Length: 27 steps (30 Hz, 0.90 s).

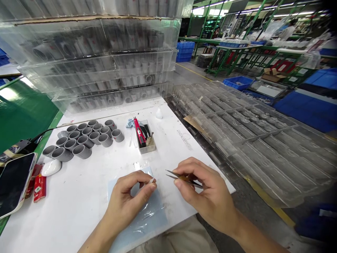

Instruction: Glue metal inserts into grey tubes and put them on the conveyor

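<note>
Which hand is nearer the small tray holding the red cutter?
The left hand is nearer, just below the small tray in this view. The right hand sits farther off, below and to the tray's right, holding tweezers.

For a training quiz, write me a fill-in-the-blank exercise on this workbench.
The right hand holds tweezers with tips pointing toward the ____ hand. The left hand pinches a small ____ strip. The tubes on the table are ____. The knife in the small box is ____.

Missing words: left; white; gray; red.
</note>
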Each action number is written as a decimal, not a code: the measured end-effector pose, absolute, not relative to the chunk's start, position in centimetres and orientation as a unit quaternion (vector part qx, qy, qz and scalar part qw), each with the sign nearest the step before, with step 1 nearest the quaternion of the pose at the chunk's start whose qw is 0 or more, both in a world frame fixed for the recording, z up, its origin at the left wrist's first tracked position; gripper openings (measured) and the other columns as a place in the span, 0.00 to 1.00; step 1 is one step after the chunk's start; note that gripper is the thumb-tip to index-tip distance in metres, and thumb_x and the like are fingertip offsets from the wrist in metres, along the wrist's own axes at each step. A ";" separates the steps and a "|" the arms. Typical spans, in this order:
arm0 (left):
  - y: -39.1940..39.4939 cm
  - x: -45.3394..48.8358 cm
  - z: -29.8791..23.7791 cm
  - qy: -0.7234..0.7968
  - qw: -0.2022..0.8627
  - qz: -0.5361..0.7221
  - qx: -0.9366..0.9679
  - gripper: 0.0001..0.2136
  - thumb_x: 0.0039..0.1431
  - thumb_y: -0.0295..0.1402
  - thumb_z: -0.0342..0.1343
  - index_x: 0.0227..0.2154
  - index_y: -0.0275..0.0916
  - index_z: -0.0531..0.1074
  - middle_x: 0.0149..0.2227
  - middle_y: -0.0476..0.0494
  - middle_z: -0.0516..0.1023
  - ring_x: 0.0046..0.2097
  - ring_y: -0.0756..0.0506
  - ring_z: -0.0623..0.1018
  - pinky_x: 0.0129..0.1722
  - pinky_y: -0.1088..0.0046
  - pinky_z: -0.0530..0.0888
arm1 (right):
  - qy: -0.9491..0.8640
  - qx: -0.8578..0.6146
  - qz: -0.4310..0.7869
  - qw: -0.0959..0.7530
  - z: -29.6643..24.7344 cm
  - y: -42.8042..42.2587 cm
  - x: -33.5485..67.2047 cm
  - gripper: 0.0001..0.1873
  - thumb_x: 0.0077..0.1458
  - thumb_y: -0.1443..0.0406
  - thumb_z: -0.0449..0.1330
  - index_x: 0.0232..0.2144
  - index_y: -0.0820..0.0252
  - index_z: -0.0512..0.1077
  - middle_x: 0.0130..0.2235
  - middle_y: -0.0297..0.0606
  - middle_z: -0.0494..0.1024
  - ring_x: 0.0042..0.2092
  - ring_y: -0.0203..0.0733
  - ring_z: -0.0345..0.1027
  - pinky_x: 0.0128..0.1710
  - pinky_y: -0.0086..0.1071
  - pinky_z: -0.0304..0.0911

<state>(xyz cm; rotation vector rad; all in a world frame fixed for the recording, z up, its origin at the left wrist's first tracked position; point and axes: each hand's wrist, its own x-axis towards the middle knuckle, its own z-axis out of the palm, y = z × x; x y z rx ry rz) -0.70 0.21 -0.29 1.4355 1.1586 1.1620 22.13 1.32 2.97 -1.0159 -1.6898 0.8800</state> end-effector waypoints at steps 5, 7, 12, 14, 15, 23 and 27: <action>0.5 -1.1 -0.7 0.439 0.453 0.477 0.612 0.06 0.65 0.35 0.66 0.33 0.41 0.83 0.32 0.44 0.82 0.36 0.44 0.77 0.39 0.69 0.73 | -0.691 -0.409 0.373 0.465 2.7 1.1 21.7 0.04 0.64 0.67 0.66 0.41 0.54 0.79 0.38 0.34 0.77 0.33 0.35 0.70 0.31 0.28 0.66; 0.6 -1.1 -0.8 0.433 0.452 0.479 0.615 0.06 0.66 0.35 0.66 0.34 0.41 0.83 0.32 0.44 0.82 0.36 0.44 0.77 0.38 0.69 0.73 | -0.690 -0.410 0.378 0.461 2.6 1.1 21.7 0.04 0.64 0.67 0.65 0.41 0.54 0.79 0.38 0.34 0.77 0.34 0.35 0.70 0.31 0.29 0.66; 0.3 -0.9 -0.8 0.436 0.458 0.490 0.601 0.06 0.66 0.36 0.67 0.33 0.41 0.83 0.32 0.44 0.82 0.37 0.44 0.77 0.40 0.68 0.72 | -0.686 -0.410 0.388 0.459 2.4 1.1 21.5 0.04 0.63 0.67 0.66 0.41 0.54 0.79 0.38 0.34 0.77 0.34 0.35 0.69 0.31 0.28 0.67; 0.3 -0.8 -0.8 0.436 0.462 0.492 0.595 0.06 0.66 0.36 0.67 0.33 0.41 0.83 0.33 0.45 0.81 0.37 0.44 0.77 0.40 0.68 0.72 | -0.684 -0.409 0.393 0.458 2.3 1.1 21.3 0.04 0.63 0.67 0.66 0.41 0.55 0.79 0.38 0.34 0.77 0.34 0.34 0.69 0.31 0.28 0.67; 0.2 -0.8 -0.8 0.435 0.464 0.493 0.593 0.06 0.66 0.35 0.67 0.33 0.42 0.83 0.32 0.45 0.81 0.37 0.44 0.77 0.39 0.68 0.71 | -0.684 -0.409 0.395 0.457 2.4 1.1 21.2 0.04 0.63 0.67 0.66 0.40 0.55 0.79 0.38 0.34 0.77 0.34 0.35 0.69 0.31 0.28 0.67; 0.3 -0.7 -0.7 0.435 0.472 0.494 0.587 0.05 0.65 0.35 0.67 0.33 0.41 0.83 0.31 0.45 0.81 0.36 0.44 0.76 0.38 0.68 0.71 | -0.677 -0.400 0.394 0.476 2.4 1.2 20.9 0.03 0.63 0.67 0.65 0.39 0.57 0.80 0.37 0.36 0.79 0.32 0.34 0.69 0.31 0.26 0.70; 0.3 -0.7 -0.7 0.432 0.475 0.495 0.586 0.04 0.65 0.34 0.68 0.33 0.42 0.83 0.32 0.47 0.81 0.35 0.45 0.75 0.38 0.69 0.71 | -0.680 -0.402 0.384 0.479 2.4 1.2 20.8 0.03 0.64 0.67 0.65 0.39 0.57 0.80 0.37 0.36 0.79 0.32 0.34 0.70 0.31 0.26 0.70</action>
